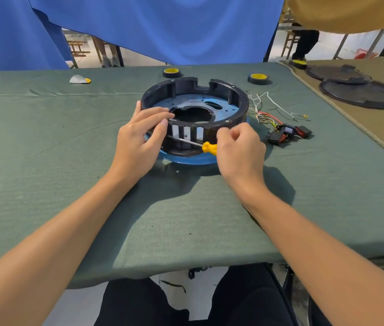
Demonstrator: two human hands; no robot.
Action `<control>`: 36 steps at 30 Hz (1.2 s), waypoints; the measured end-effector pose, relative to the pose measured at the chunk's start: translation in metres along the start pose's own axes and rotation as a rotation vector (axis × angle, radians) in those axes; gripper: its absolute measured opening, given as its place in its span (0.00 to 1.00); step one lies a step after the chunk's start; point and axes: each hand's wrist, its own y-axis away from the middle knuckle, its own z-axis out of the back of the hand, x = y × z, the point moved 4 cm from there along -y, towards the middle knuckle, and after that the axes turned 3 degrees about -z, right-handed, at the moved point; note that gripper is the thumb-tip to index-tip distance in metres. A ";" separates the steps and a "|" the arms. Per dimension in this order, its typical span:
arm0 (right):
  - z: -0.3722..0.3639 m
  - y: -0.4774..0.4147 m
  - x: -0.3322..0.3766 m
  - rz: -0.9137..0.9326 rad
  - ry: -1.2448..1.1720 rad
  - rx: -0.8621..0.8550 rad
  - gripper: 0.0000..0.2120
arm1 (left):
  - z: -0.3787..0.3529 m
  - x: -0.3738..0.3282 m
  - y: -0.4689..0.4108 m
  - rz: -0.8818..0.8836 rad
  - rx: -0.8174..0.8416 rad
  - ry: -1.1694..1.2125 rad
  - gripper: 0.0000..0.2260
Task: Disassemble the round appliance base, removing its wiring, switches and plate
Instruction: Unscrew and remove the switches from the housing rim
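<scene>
- The left grip (137, 142) clamps the base (181, 85) wall; brace it steady.
- The right grip (240, 149), closed round the screwdriver (209, 148), should drive the tip squarely, just beside the left grip.

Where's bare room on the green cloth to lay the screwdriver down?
Widest bare patch: green cloth left of the round base, between the grey scrap and the near edge. Also bare in front of the base, toward the near edge. Crowded on the right: wiring and switches lie beside the base; two tape rolls behind it.
</scene>
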 end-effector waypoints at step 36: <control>0.014 0.026 0.002 0.617 0.247 0.135 0.14 | 0.006 0.007 0.007 -0.177 0.250 -0.233 0.22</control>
